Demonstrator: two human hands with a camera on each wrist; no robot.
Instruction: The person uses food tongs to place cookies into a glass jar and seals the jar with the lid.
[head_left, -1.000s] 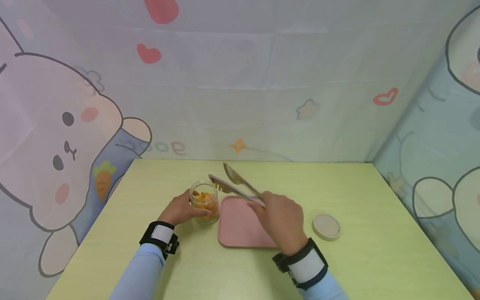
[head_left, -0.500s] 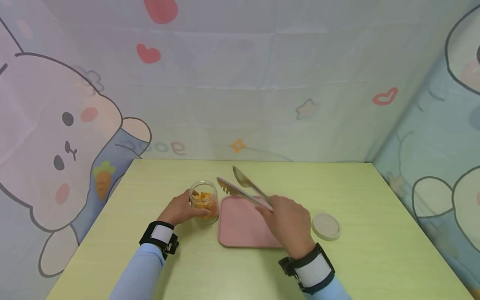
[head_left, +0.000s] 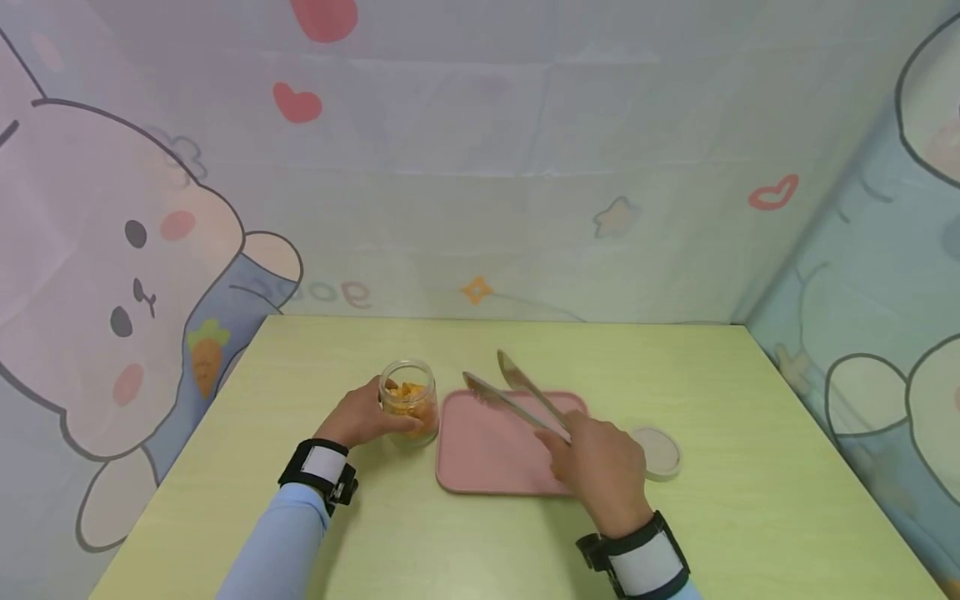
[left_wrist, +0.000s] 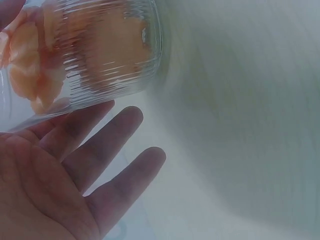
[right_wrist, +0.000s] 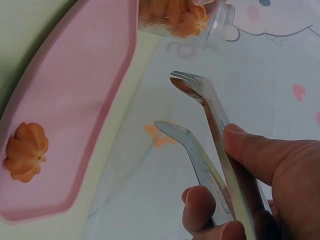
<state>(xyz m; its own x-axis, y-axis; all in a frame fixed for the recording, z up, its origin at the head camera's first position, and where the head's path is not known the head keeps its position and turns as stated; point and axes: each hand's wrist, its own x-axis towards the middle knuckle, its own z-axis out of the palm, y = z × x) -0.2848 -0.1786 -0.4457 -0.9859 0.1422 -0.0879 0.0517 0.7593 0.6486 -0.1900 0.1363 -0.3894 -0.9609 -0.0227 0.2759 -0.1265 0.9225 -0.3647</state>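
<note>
My left hand (head_left: pixel 375 418) grips the side of a lidless glass jar (head_left: pixel 418 421), thumb across its front. Orange swirl-shaped cookies (left_wrist: pixel 31 60) fill the lower part of the jar, and several fingers of that hand spread out below it in the left wrist view. Metal tongs (head_left: pixel 525 402) are held in my right hand (head_left: pixel 606 475) above the pink tray (head_left: pixel 487 454). Their two tips stand apart with nothing between them. One swirl cookie (right_wrist: pixel 27 152) lies on the tray in the right wrist view; in the head view my right hand hides it.
A round beige lid (head_left: pixel 662 452) lies on the table right of the tray, partly behind my right hand. The pale yellow-green table (head_left: pixel 765 500) ends at the back against a printed cloth (head_left: pixel 450 208).
My right hand has drawn the tongs right and toward me, away from the jar and over the tray, partly covering the lid. The left hand and jar have stayed in place.
</note>
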